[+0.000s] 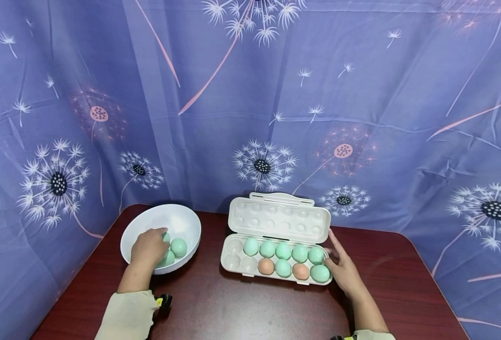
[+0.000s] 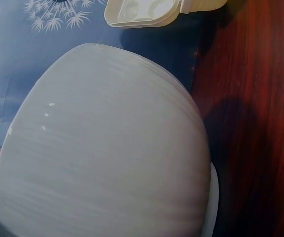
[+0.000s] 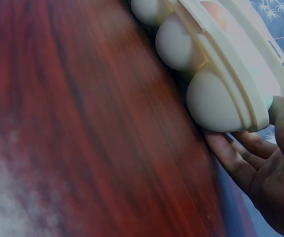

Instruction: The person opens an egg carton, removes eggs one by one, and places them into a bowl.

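Note:
In the head view, my left hand reaches into a white bowl, finger and thumb about a pale green egg; some fingers are hidden. Other green eggs lie beside it. The left wrist view shows mostly the bowl's outside. My right hand holds the right end of an open egg carton; in the right wrist view its thumb is at the rim and its fingers are beneath. Several green eggs and two orange-brown eggs sit in the carton, with three bare cups at its left end.
The carton's raised lid leans back toward a blue dandelion-print curtain. Bowl and carton stand apart on a dark red wooden table, near its back edge. A black wrist strap is on the left wrist.

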The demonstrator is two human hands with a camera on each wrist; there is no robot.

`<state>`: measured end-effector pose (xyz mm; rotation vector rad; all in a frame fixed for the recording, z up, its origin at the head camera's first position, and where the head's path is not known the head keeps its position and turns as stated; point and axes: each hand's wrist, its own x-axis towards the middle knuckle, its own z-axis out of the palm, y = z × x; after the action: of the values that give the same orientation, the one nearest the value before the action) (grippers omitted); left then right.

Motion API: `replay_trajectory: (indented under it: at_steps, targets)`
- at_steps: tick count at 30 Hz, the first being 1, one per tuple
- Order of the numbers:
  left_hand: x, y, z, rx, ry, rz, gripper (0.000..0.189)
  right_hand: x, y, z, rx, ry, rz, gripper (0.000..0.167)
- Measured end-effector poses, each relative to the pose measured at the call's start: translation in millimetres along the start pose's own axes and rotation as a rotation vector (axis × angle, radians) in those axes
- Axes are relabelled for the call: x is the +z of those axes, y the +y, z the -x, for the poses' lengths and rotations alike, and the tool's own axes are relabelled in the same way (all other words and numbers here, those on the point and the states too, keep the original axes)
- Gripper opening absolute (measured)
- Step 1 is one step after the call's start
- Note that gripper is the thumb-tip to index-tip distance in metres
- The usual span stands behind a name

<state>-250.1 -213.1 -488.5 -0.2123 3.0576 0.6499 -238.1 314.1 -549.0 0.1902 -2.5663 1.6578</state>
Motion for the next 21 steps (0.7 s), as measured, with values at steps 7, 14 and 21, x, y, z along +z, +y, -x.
replay_trajectory:
  at_steps: [7, 14, 21]
  targets:
    - [-1.5, 1.8, 0.1, 0.0, 0.003, 0.009, 0.049, 0.0, 1.3, -0.7, -0.002, -0.002, -0.002, 0.086]
    - [-2.3, 2.9, 2.0, 0.001, 0.023, 0.019, 0.047, 0.6, 1.8, -0.8, -0.004, 0.004, -0.015, 0.086]
    - [-2.3, 4.1, 3.1, 0.011, 0.056, 0.023, 0.045, 0.4, 1.3, -0.7, -0.002, 0.001, -0.029, 0.087]
